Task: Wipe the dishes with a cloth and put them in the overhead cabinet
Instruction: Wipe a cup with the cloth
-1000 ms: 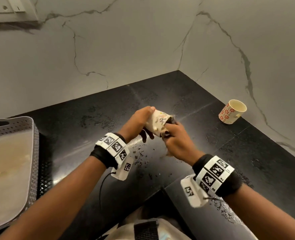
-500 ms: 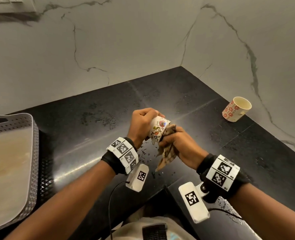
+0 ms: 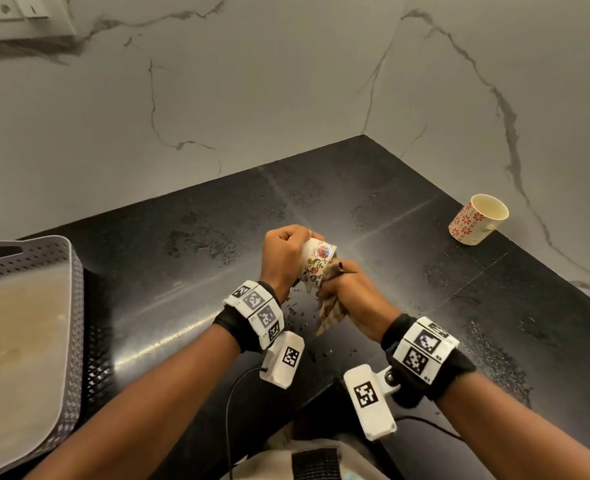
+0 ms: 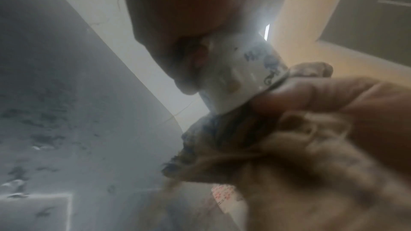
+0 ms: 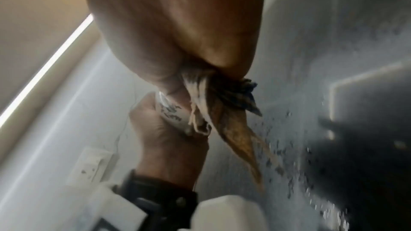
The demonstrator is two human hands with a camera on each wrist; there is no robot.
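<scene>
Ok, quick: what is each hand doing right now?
Left hand: grips the floral cup.
Right hand: grips the checked cloth, pushed into the cup's mouth.

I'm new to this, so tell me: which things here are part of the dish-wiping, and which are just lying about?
In the job:
- floral cup, gripped by the left hand
- cloth, held by the right hand
- red-flowered cup, on the counter

Lying about:
- grey basket
- wall socket

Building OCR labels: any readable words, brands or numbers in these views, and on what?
No readable words, brands or numbers.
Wrist bands: black-and-white square code patterns; tiny edge marks too small to read.
Held cup and cup by the wall: flower prints only.
</scene>
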